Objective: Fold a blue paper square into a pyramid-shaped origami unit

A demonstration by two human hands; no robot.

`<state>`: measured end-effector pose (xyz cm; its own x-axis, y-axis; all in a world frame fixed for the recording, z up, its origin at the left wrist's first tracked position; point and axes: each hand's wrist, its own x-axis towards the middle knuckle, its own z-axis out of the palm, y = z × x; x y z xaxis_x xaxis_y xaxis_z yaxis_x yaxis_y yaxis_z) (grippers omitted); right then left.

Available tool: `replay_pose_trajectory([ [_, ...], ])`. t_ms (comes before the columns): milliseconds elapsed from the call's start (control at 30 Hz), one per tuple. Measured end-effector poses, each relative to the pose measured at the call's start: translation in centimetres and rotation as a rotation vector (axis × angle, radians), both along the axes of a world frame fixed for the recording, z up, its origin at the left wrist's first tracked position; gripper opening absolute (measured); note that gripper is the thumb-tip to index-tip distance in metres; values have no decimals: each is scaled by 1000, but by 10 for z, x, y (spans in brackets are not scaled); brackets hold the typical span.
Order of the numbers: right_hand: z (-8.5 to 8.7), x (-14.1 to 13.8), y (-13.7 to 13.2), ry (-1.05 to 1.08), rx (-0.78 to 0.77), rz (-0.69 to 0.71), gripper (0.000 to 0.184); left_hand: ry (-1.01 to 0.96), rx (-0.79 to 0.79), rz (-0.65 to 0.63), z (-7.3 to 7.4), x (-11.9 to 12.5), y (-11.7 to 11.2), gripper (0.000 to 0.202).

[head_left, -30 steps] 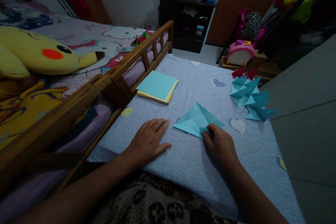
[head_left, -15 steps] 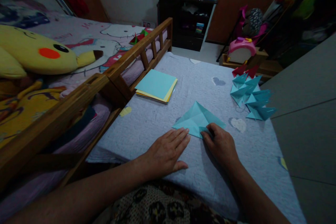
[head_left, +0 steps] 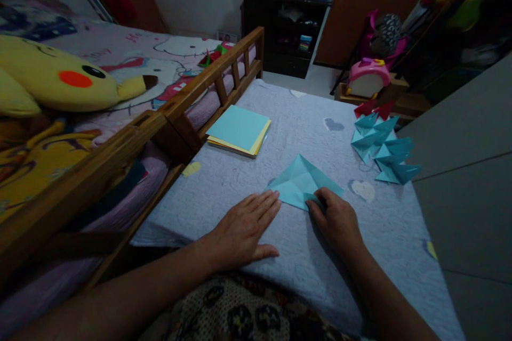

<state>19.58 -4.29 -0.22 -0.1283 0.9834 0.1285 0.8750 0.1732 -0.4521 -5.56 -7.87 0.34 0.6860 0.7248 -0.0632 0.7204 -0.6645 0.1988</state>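
A light blue sheet of origami paper [head_left: 298, 181], creased and partly folded, lies on the cloth-covered table [head_left: 296, 117]. My left hand [head_left: 246, 226] rests flat with its fingers stretched out, the fingertips on the paper's left corner. At the front edge, right of the middle, my right hand [head_left: 336, 218] pinches the paper between thumb and bent fingers. Part of the paper's right side is hidden under that hand.
A stack of square coloured paper [head_left: 238, 128] lies at the back left. Folded blue paper pieces [head_left: 384, 144] and a red one [head_left: 374, 108] stand along the right edge. A wooden bed rail [head_left: 216, 72] borders the table's left side, with a yellow plush toy [head_left: 60, 74] beyond.
My left hand has slid a little to the left along the paper's front edge, toward its left corner. My right hand keeps its pinch in the same place.
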Motion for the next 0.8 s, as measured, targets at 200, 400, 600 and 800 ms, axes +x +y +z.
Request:
replay_pose_trajectory([
  [200,0,0,0,-1,-8,5,15,11,-6,-23,4,-10,5,91],
  [400,-1,0,0,24,0,-24,14,41,12,17,5,-14,7,83],
  [600,1,-1,0,141,-48,-100,35,63,46,17,4,-13,8,79],
  [800,1,1,-2,254,-37,-123,45,55,99,38,3,-5,8,71],
])
